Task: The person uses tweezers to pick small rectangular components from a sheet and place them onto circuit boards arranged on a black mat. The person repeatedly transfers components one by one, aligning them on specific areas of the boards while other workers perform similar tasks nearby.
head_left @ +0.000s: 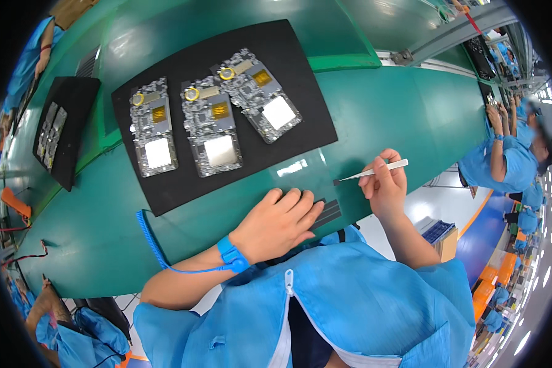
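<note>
My right hand (386, 187) pinches a pair of pale tweezers (395, 165), its tip pointing left and down toward the green table. At that tip is a tiny dark piece (336, 182); whether it is gripped or lies on the table I cannot tell. My left hand (276, 224) lies palm down at the near edge, fingers stretched out over a sheet with dark strips (329, 212). A clear film (310, 168) with glare lies just beyond. Farther off, three circuit boards (153, 126) (211, 126) (260, 98) rest on a black mat (310, 116).
A blue coiled cord (150, 239) runs from the wristband (232, 254) on my left wrist. Another black mat (73, 141) with boards lies at left, near an orange-handled tool (15, 202). A metal frame (454, 37) stands at the far right. Co-workers in blue (497, 162) sit nearby.
</note>
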### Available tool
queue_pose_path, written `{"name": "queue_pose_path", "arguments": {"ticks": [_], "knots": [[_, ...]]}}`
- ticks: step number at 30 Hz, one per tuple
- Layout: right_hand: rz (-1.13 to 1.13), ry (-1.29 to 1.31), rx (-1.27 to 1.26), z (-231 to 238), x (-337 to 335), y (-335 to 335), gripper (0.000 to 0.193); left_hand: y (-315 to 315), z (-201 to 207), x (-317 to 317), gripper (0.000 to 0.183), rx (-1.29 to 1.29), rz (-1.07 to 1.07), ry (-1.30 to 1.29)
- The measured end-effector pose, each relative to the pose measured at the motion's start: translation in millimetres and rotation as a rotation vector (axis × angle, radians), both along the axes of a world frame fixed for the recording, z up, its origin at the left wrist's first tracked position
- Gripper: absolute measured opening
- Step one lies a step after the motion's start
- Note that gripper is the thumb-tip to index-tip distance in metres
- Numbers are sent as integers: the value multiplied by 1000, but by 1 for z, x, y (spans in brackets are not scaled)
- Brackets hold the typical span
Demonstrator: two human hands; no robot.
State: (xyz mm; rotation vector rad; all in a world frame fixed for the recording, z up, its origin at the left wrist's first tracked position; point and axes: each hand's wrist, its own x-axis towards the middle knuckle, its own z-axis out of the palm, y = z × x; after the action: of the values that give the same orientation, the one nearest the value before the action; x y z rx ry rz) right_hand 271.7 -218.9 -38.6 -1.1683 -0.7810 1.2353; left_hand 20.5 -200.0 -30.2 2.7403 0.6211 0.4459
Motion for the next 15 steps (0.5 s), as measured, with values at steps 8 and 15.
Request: {"name": "queue_pose_path", "arguments": {"ticks": [8, 15], "knots": [[81, 43, 117, 11, -109, 78, 17, 14, 14, -53, 63, 169, 644, 201], [166, 58, 137, -8, -165, 95, 22, 16, 2, -69, 60, 127, 581, 61]]}}
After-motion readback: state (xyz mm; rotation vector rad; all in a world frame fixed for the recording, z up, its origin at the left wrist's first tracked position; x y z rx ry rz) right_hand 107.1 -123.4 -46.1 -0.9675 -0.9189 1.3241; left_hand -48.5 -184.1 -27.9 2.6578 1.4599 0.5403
